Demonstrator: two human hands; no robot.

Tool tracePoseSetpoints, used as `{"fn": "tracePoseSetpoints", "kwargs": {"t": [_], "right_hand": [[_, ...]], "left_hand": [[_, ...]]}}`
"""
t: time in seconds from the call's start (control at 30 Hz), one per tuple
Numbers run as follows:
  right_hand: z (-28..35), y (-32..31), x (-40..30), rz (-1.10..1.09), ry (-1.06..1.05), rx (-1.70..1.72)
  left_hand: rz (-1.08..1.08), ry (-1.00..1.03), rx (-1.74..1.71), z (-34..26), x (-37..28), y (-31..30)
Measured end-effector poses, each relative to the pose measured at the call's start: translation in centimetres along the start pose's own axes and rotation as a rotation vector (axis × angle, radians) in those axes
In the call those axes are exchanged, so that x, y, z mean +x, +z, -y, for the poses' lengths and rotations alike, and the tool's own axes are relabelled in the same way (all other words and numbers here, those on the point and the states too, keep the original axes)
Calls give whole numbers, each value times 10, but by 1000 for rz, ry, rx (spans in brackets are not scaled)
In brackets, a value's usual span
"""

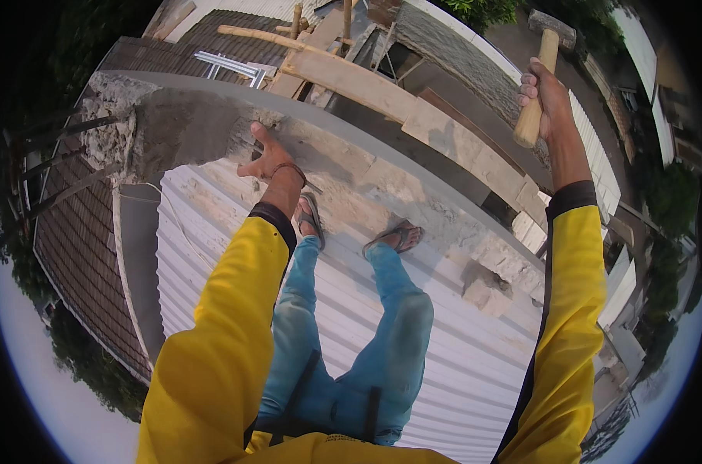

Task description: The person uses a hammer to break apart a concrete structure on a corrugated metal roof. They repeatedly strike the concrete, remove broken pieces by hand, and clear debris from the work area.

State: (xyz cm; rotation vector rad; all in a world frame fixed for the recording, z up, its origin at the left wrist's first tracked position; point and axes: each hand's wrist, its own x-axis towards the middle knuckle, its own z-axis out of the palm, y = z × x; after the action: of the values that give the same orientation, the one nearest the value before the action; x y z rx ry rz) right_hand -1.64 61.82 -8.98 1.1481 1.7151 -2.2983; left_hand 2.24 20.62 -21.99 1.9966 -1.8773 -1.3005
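Note:
My right hand is raised at the upper right, closed around the wooden handle of a hammer with a heavy, block-shaped head pointing up. Lower and to the left, my left hand is at the broken concrete beam, thumb and a finger spread. A small dark thing shows between them, and a thin dark end sticks out past the wrist cord; whether the hand grips a tool cannot be told. Rough concrete and mortar run along the wall top beyond my sandalled feet.
Bent steel reinforcing bars jut from the beam's left end. White corrugated roofing lies below my legs, bearing broken rubble. Past the wall are wooden planks, bamboo poles, metal channels and a drop. A loose cable hangs at left.

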Motion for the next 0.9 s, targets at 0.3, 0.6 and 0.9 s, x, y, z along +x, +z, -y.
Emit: {"fn": "tracePoseSetpoints", "kwargs": {"t": [0.3,0.6,0.9], "right_hand": [[-230,71,-32,488,524,-548],[-82,93,11,281,462,-437],[-143,113,33,93,294,-305]], "left_hand": [[-47,29,77,6,2,-2],[-22,-16,47,-6,3,-11],[-36,57,41,7,9,0]]}}
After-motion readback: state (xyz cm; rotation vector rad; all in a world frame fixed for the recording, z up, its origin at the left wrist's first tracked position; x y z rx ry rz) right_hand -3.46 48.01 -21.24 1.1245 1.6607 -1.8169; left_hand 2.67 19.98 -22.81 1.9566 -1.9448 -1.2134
